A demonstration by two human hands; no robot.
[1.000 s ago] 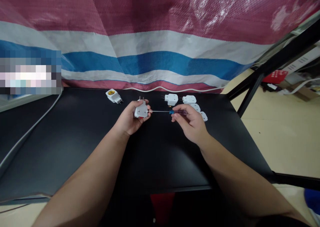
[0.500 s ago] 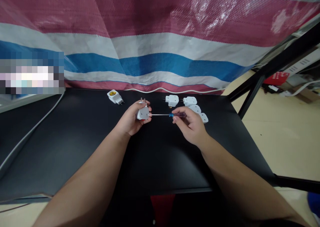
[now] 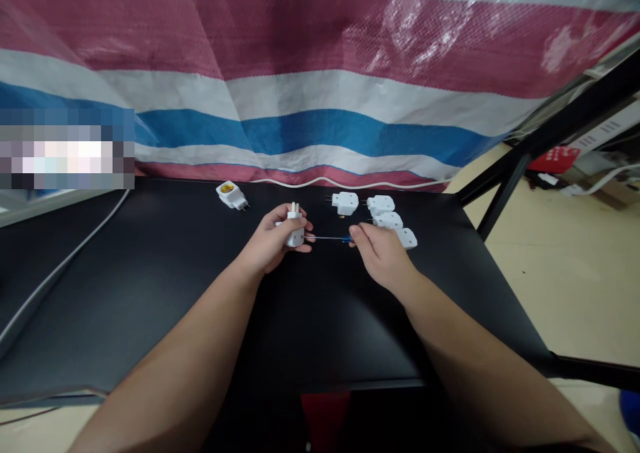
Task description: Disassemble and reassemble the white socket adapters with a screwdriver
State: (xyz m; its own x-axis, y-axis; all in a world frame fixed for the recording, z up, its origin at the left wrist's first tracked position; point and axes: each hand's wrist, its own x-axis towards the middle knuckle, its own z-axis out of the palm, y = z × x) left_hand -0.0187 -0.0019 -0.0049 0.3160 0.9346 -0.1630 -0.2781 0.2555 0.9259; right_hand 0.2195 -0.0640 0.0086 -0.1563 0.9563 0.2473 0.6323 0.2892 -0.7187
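My left hand is closed around a white plug adapter, whose prongs point away from me. My right hand grips a screwdriver by its handle, most of which the fingers hide. The thin shaft runs left, and its tip meets the right side of the held adapter. Behind the right hand lie several white adapters, among them one set a little apart and another at the back of a row. A white adapter with a yellow round inside lies at the back left.
The black table ends at a striped red, white and blue sheet. A white cable crosses its left part, and another runs along the back edge. Black metal bars stand at the right.
My left hand has turned the adapter and shifted slightly right and nearer. My right hand has rolled over the handle, covering more of it, while the screwdriver tip stays at the adapter.
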